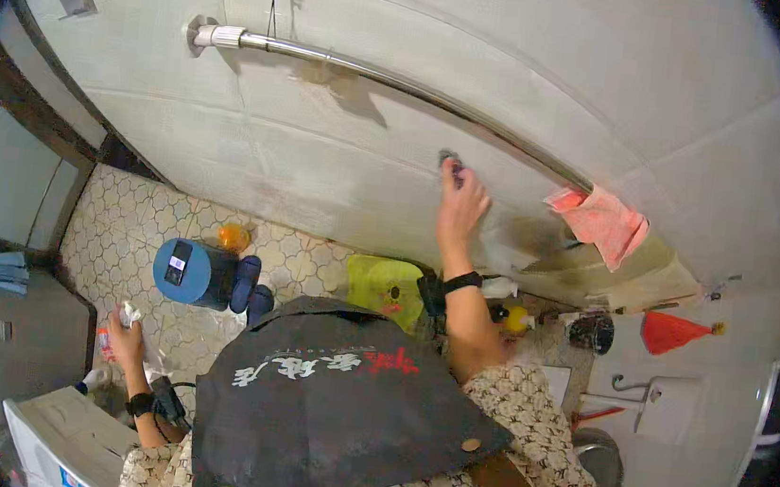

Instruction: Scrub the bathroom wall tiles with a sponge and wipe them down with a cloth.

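My right hand [463, 212] presses a small dark scrubbing pad [451, 163] to the pale tiled wall [342, 160], below the chrome rail. The pad is mostly covered by my fingers, so its kind is unclear. Low on the left, my left hand [126, 343] is closed around a bottle [107, 345] with a white top and a red-and-white body; it looks like a spray bottle, partly hidden by the hand. Brownish stains mark the wall near the rail. Over the rail's right end hangs a pink cloth [606, 223].
A chrome rail [406, 88] crosses the wall. On the patterned floor [129, 216] stand a blue-topped stool [198, 275] bearing a phone [178, 263], an orange object [234, 236] and a yellow-green basin [382, 282]. A white cabinet [71, 424] is at lower left, a toilet cistern [668, 408] at right.
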A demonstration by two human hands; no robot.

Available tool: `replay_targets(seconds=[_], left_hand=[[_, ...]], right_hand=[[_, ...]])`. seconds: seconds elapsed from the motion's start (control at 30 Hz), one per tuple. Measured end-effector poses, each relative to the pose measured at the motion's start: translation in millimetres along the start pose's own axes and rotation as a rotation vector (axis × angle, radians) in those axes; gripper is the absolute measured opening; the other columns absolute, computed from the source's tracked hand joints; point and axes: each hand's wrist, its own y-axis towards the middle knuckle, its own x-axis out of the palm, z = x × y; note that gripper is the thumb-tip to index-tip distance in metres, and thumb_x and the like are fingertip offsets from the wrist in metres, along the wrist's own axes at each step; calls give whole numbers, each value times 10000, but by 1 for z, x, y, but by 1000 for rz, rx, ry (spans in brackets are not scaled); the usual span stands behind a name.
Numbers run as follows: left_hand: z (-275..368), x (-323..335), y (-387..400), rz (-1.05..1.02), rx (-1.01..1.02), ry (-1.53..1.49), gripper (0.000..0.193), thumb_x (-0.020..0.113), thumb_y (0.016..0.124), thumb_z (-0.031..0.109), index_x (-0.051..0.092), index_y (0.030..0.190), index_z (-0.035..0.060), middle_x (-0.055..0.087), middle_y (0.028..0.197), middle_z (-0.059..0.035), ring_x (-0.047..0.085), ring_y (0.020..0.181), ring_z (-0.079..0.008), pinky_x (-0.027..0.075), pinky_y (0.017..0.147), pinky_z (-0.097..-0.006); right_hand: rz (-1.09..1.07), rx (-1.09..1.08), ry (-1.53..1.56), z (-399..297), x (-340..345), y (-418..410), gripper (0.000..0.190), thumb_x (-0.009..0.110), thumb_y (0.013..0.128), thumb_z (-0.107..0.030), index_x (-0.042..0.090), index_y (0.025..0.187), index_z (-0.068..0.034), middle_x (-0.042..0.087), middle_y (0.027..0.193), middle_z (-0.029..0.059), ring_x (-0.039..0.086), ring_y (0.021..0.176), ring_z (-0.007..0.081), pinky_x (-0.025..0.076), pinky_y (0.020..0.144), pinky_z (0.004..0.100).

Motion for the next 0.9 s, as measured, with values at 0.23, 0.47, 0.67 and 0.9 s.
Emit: replay_targets(seconds=[0.23,0.47,0.67,0.9], left_hand=[[23,-2,12,-48,73,-86,568,597,682,99,454,1231,57,512,1168,-185,491,1060,-337,389,903,-384],[29,-7,7,5,165,-76,557,583,667,81,468,1210,31,519,1149,-187,484,1035,-346,378,901,-386],[14,-7,-5,-1,161,-59,548,591,659,58,482,1195,25,531,1086,-172,512,983,-344,409,854,-387],[11,-2,4,58,181,37,521,617,683,102,482,1181,28,547,1071,-186,524,938,-340,409,842,-388]], right_hand=[[-105,378,47,17,-17,0,251,576,829,-314,592,957,-99,546,805,85,512,797,250,378,706,397],[-183,-72,-97,1,-11,-6,349,558,830,-145,535,1172,-214,529,920,74,504,864,263,351,795,415],[-267,59,-245,27,3,-20,447,566,808,-119,500,1198,-326,512,963,39,496,884,231,385,773,393],[-188,-27,-188,14,1,-21,446,547,781,-111,508,1178,-312,493,940,34,488,879,245,388,751,406]])
